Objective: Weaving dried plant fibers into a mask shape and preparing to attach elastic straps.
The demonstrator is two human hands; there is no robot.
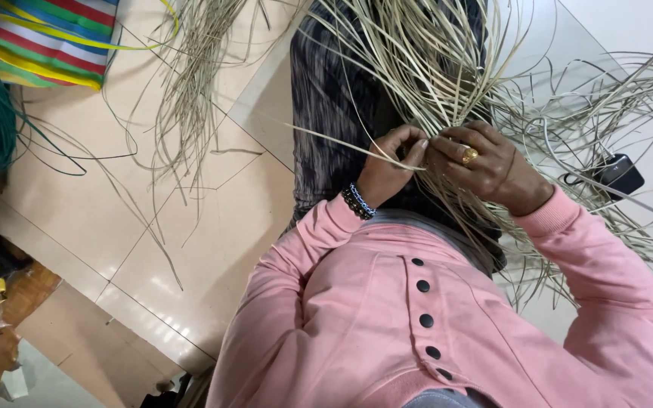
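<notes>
Two hands met mid-frame, wrists bent inward. Left hand (387, 170) pinched single pale strip (334, 140) between fingertips; right hand (489, 170), ringed, curled fingers closed on bundle of pale reed strips (432, 68). Strips thin, flat, straw-coloured, fanned far and right over lap and tiled floor (153, 227).

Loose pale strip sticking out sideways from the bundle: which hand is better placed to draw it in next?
Probably the left hand: its fingertips pinch the strip where it meets the work, while the right hand lies across the bundle, further from it.
</notes>
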